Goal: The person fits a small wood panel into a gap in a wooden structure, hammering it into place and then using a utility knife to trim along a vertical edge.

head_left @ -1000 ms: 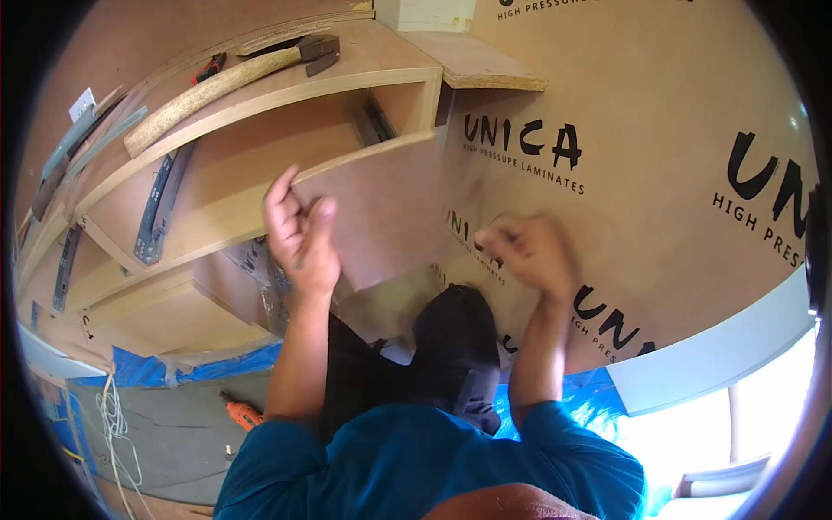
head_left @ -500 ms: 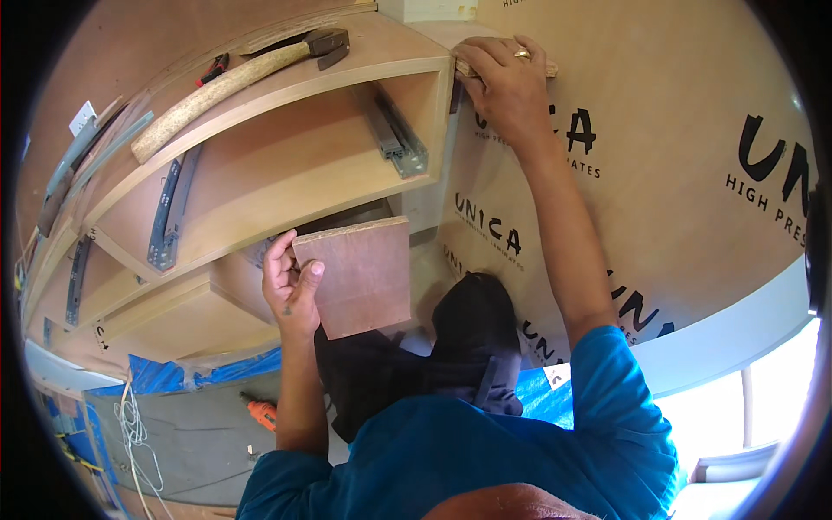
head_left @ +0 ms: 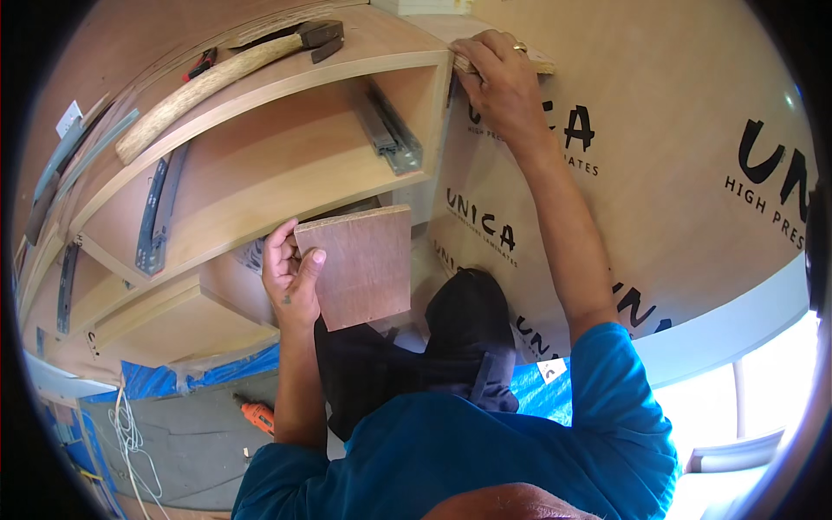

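Observation:
My left hand [head_left: 290, 276] grips a small square plywood piece [head_left: 360, 264] by its left edge, holding it up in front of the wooden cabinet frame [head_left: 260, 173]. My right hand [head_left: 496, 78] is raised and rests with closed fingers on a narrow wooden strip [head_left: 536, 62] at the cabinet's upper right corner, against a big laminate-covered board [head_left: 676, 156] with black print. A metal drawer slide [head_left: 387, 130] is fixed inside the upper opening, just left of that hand.
A hammer [head_left: 217, 74] with a wooden handle lies on top of the cabinet, with red-handled pliers [head_left: 201, 62] behind it. More drawer slides [head_left: 154, 217] line the left compartments. On the floor lie an orange drill [head_left: 257, 416], blue sheeting [head_left: 173, 373] and white cord [head_left: 126, 433].
My right hand rose from the lower board to the cabinet's top corner. My left hand took the plywood piece and lowered it slightly away from the opening.

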Action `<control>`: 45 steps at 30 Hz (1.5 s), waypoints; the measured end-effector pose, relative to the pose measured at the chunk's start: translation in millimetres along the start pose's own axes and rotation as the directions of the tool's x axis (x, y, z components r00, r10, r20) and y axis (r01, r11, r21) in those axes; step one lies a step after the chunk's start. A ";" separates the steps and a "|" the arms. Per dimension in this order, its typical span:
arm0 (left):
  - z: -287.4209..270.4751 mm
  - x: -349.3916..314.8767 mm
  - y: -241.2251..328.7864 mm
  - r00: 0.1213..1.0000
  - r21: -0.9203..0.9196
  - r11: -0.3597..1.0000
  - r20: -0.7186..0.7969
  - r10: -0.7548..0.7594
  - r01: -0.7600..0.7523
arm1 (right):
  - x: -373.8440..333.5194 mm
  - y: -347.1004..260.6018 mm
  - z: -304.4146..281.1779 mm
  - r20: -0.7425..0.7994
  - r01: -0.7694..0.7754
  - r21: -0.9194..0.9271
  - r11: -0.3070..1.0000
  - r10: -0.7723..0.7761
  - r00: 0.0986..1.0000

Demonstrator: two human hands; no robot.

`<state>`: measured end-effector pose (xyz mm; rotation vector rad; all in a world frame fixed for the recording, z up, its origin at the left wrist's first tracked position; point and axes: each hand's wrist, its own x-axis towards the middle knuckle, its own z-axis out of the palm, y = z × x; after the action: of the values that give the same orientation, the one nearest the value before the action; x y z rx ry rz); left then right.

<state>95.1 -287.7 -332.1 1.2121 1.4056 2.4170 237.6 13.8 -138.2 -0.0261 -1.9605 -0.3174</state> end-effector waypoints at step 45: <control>107.7 9.3 -5.4 0.941 -0.385 0.860 0.103 -0.321 0.336 | -69.5 -182.2 -263.0 0.003 0.033 0.998 -0.061 0.511 0.860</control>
<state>159.7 -205.9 -302.8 0.8331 0.9446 2.2710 472.4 -214.3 -142.6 0.5997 -1.2563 1.4017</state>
